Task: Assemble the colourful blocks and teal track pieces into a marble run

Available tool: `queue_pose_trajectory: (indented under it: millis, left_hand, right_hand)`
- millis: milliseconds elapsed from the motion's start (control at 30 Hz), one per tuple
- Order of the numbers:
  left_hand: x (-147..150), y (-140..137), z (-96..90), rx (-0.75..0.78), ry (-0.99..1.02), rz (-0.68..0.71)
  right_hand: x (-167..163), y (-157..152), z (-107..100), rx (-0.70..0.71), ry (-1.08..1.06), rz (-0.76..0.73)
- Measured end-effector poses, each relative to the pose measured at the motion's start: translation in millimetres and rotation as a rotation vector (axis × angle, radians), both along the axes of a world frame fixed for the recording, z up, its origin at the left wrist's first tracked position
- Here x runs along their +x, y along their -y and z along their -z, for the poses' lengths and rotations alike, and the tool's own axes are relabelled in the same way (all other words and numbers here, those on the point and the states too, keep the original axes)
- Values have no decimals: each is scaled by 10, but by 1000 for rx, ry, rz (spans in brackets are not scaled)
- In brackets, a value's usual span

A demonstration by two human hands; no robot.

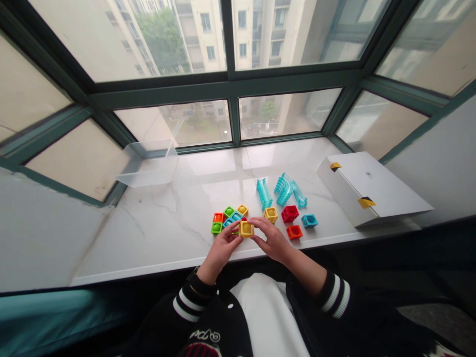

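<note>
Between my two hands I hold a yellow cube block (246, 229) with a round hollow in its face. The fingers of my left hand (222, 244) grip its left side. On the other side, my right hand (273, 240) pinches it with thumb and fingers. Just behind it lies a cluster of coloured blocks: an orange one (218, 217), a green one (216, 227), a blue one (236, 216) and others, partly hidden by my hands. Right of the cluster stand another yellow block (270, 214), a red block (290, 213), an orange-red block (294, 232) and a blue block (309, 221).
Clear turquoise track pieces, one straight (264, 194) and one curved (284, 189), lie behind the blocks. An open translucent bin (148, 171) stands at the back left of the marble sill (156, 238). A white box (375, 186) is at the right, below the window frame.
</note>
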State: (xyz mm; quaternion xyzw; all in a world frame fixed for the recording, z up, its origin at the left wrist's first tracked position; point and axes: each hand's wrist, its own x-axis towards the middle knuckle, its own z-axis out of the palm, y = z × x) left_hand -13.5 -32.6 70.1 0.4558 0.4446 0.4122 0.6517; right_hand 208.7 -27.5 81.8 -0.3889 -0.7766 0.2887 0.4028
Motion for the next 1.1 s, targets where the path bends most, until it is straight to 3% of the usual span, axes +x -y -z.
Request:
queue_pose_trajectory:
  millis: [200,533,667,833,1100]
  left_hand:
    - [40,-36,-2,0,-23,18]
    - [248,-207,-14,95,-143,100]
    - [337,-242,5,130,-151,151]
    - [416,-335,92,183,-272,109]
    - [601,-627,225,366,-447,104]
  right_hand:
    - [37,-29,79,16,67,7]
    - [230,-94,41,16,159,91]
    - [361,-104,75,-20,181,122]
    - [598,-144,25,-8,158,191]
    - [1013,-265,-45,32,173,376]
